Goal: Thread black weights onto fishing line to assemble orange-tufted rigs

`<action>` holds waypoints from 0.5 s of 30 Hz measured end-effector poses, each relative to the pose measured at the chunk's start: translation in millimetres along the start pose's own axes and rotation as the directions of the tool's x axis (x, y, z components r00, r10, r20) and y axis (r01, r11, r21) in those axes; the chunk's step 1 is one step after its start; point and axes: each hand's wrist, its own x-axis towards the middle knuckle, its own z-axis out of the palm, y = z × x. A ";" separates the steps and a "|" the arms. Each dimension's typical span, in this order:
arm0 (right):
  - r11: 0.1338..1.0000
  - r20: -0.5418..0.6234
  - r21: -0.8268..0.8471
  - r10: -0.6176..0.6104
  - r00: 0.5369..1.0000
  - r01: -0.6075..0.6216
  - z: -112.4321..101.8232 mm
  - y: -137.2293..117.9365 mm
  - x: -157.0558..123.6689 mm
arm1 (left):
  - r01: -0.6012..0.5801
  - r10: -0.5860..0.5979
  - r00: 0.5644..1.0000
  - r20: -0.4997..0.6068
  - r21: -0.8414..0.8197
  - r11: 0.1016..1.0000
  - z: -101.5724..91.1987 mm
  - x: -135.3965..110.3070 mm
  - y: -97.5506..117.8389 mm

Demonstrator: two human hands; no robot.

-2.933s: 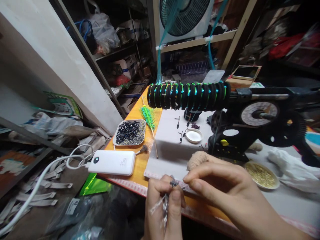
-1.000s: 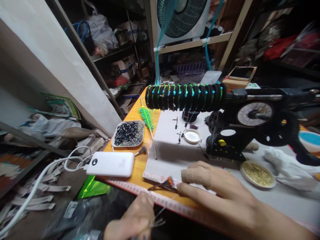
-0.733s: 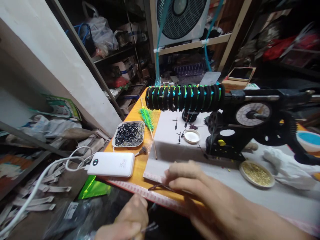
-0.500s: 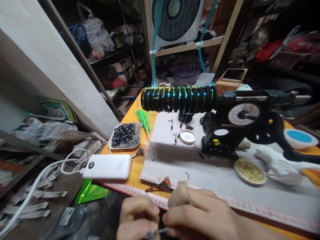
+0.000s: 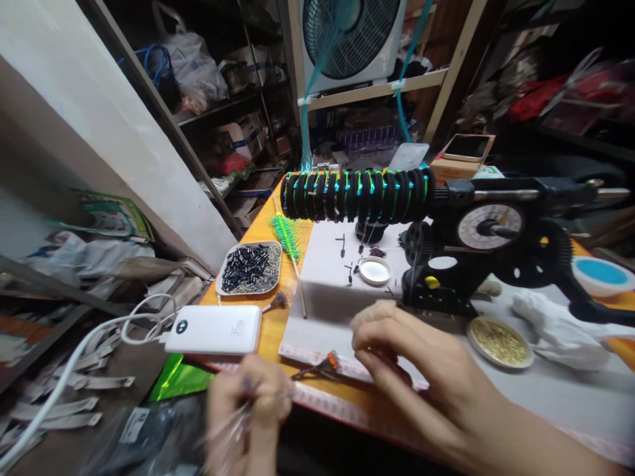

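Clear plastic [image 5: 231, 431], blurred | left fingers [image 5: 270, 382]: around it | right fingers [image 5: 389, 328]: curled, can't tell whether holding

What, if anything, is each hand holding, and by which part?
The left hand grips a clear filmy piece, too blurred to tell by which part. Whether the right hand holds anything cannot be told.

Brn tool [image 5: 320, 366], orng patch (wht pwr bank [image 5: 213, 330])

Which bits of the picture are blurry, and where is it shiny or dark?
In the head view, the left hand is badly smeared, the right hand slightly soft; the power bank looks clearer; the green packet gleams; a grey shadow crosses the white board.
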 end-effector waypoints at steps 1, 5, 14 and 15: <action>0.996 0.021 0.065 0.052 0.998 -0.054 -0.7 -1.6 1.3 | 0.156 -0.156 0.987 0.024 -0.012 0.988 4.7 -1.9 -1.9; 0.970 0.038 0.187 0.152 0.988 -0.156 0.0 -7.0 4.9 | 0.477 -0.437 0.870 0.229 -0.165 0.863 22.3 -13.4 -8.7; 0.941 0.028 0.274 0.199 0.980 -0.199 2.1 -1.5 2.8 | 0.531 -0.469 0.845 0.257 -0.303 0.791 30.1 -17.6 -13.2; 0.935 0.028 0.295 0.197 0.980 -0.196 2.2 -1.6 3.1 | 0.522 -0.464 0.851 0.245 -0.297 0.800 31.5 -18.3 -13.0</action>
